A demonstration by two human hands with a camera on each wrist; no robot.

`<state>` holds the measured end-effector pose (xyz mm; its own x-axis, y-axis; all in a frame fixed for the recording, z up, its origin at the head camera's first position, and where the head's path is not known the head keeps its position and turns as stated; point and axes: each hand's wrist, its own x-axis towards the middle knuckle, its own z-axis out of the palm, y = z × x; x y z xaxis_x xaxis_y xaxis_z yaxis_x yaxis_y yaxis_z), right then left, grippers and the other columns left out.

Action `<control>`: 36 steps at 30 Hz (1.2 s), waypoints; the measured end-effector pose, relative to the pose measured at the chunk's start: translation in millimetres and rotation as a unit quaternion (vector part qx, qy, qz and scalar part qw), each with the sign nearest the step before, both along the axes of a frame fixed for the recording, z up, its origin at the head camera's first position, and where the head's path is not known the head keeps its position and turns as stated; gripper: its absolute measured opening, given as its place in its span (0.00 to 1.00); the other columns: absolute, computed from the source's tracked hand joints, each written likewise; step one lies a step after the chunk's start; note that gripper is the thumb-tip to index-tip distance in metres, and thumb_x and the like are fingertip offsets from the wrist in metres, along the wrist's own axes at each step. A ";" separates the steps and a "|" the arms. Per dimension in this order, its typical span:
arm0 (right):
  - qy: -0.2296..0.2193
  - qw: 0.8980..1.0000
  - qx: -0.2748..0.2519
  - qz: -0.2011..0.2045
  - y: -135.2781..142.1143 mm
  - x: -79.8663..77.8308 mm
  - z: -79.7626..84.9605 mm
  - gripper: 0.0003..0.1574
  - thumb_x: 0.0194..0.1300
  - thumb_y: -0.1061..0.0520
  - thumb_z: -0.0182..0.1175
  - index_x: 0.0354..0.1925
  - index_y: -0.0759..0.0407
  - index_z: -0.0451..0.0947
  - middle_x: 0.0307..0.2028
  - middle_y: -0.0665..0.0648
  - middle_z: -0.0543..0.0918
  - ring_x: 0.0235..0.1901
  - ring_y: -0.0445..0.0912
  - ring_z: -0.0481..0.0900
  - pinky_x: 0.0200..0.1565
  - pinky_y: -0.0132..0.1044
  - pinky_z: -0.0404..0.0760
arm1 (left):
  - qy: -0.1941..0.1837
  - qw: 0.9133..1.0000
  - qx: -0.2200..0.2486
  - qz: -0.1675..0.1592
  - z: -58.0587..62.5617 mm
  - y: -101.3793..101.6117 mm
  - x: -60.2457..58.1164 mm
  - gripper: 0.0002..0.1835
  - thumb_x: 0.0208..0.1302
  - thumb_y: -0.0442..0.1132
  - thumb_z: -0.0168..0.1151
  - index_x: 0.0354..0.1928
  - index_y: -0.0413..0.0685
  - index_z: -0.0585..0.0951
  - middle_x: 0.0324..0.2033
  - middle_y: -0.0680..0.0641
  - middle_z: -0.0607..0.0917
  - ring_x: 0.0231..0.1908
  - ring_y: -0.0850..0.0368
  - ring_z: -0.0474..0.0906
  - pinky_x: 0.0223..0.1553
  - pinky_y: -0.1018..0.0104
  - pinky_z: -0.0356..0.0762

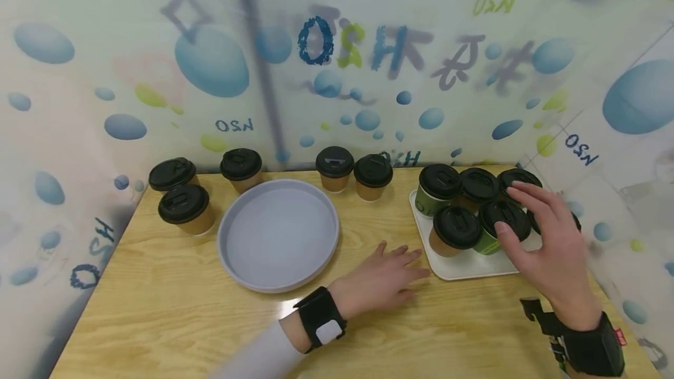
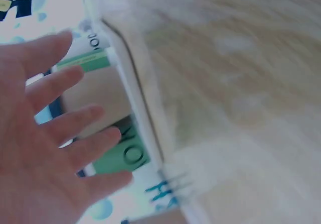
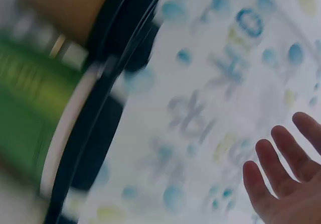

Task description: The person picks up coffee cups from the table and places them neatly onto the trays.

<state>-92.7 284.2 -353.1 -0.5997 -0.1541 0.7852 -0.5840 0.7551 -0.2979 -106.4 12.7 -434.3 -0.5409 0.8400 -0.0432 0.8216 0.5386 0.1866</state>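
Note:
My left hand reaches low over the table, fingers spread and extended, its fingertips close to the left edge of a white tray. On that tray stand several paper cups with black lids, including a green cup and a brown cup. Another green cup is under the fingers of my right hand, which hovers above the tray's right side with thumb and fingers apart. In the right wrist view its fingers are loosely extended, with nothing between them.
A round lavender tray lies left of centre on the wooden table. More lidded brown cups stand behind and beside it, such as one cup on the left and a pair near the back wall. A patterned curtain borders the table.

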 end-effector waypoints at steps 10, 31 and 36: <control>-0.072 0.988 -0.022 0.134 -80.3 0.3 -22.4 0.29 0.78 0.43 0.56 0.61 0.64 0.80 0.60 0.63 0.81 0.60 0.48 0.78 0.63 0.24 0.67 | 0.100 0.979 0.173 0.043 28.7 -73.7 4.0 0.07 0.72 0.40 0.66 0.47 0.52 0.90 0.52 0.50 0.88 0.52 0.58 0.85 0.55 0.63 0.81; -0.213 0.966 -0.117 0.087 -156.9 -82.3 -58.5 0.30 0.76 0.56 0.60 0.72 0.60 0.69 0.70 0.64 0.70 0.67 0.58 0.69 0.63 0.54 0.70 | 0.151 0.893 0.259 0.335 27.7 -206.0 1.3 0.07 0.64 0.36 0.73 0.40 0.45 0.84 0.37 0.45 0.88 0.33 0.46 0.85 0.30 0.53 0.81; -0.229 0.963 -0.122 0.066 -164.3 -97.6 -62.4 0.37 0.75 0.55 0.61 0.76 0.61 0.63 0.73 0.68 0.63 0.72 0.63 0.61 0.68 0.60 0.63 | 0.134 0.873 0.249 0.397 22.5 -227.7 4.8 0.05 0.65 0.35 0.71 0.38 0.43 0.84 0.35 0.42 0.88 0.28 0.47 0.82 0.25 0.54 0.77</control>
